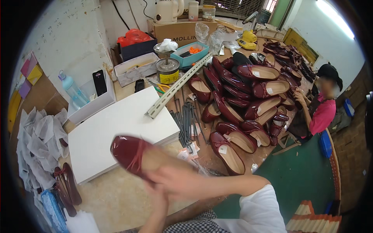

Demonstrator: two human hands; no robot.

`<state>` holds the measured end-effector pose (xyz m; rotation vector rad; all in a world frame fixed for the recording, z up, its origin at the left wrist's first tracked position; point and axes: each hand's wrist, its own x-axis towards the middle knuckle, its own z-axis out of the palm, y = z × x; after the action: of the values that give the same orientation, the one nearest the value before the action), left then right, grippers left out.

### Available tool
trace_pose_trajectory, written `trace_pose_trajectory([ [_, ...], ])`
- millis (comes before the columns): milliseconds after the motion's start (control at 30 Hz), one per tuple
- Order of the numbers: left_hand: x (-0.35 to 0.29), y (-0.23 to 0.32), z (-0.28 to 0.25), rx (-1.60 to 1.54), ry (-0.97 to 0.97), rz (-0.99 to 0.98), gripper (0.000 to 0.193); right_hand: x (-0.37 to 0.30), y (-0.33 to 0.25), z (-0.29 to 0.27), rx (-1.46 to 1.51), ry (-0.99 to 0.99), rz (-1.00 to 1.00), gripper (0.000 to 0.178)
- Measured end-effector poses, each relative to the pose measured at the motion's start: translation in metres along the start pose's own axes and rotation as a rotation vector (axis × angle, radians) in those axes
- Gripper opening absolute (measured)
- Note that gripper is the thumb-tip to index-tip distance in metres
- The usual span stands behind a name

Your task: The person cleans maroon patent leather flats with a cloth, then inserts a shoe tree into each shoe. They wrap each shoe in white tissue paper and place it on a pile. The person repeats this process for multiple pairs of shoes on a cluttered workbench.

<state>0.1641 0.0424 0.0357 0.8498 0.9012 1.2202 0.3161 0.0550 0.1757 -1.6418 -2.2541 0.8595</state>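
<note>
A glossy dark red ballet flat (126, 153) with a thin bow is held up over the near edge of the white board, its toe pointing to the upper left. From below, my left hand (157, 194) is closed round the shoe near its heel. My right hand (176, 178) reaches across from the right and lies at the shoe's opening. Motion smears its fingers, and the heel is hidden behind the hands.
A large pile of dark red flats (237, 101) covers the table's right half. Beside it lie thin black rods (188, 120) and a slotted metal bar (178, 85) overhanging the white board (116, 128). A pair of flats (66, 186) stands at left. A co-worker (324, 105) handles a shoe.
</note>
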Motion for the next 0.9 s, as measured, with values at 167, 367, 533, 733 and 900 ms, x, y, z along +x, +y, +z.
trace_pose_trajectory([
  [167, -0.017, 0.022, -0.087, 0.24, 0.08, -0.033, 0.078, 0.022, 0.127, -0.007, 0.225, 0.339, -0.031, 0.025],
  [367, -0.02, 0.023, -0.155, 1.237, 0.172, 0.199, 0.066, 0.027, 0.289, 0.003, -0.201, 0.595, 0.614, 0.041],
  [533, -0.018, 0.06, -0.14, 1.245, 0.141, -0.009, 0.047, 0.013, 0.223, -0.012, 1.433, 1.164, 0.275, 0.017],
  [733, -0.033, 0.081, -0.197, 0.622, 0.307, -0.001, 0.038, -0.056, 0.078, 0.099, -0.353, 0.793, -0.286, 0.027],
  [900, -0.083, 0.069, -0.238, 1.055, 0.385, -0.267, 0.036, -0.046, 0.02, 0.196, -0.176, 0.265, -0.453, 0.022],
])
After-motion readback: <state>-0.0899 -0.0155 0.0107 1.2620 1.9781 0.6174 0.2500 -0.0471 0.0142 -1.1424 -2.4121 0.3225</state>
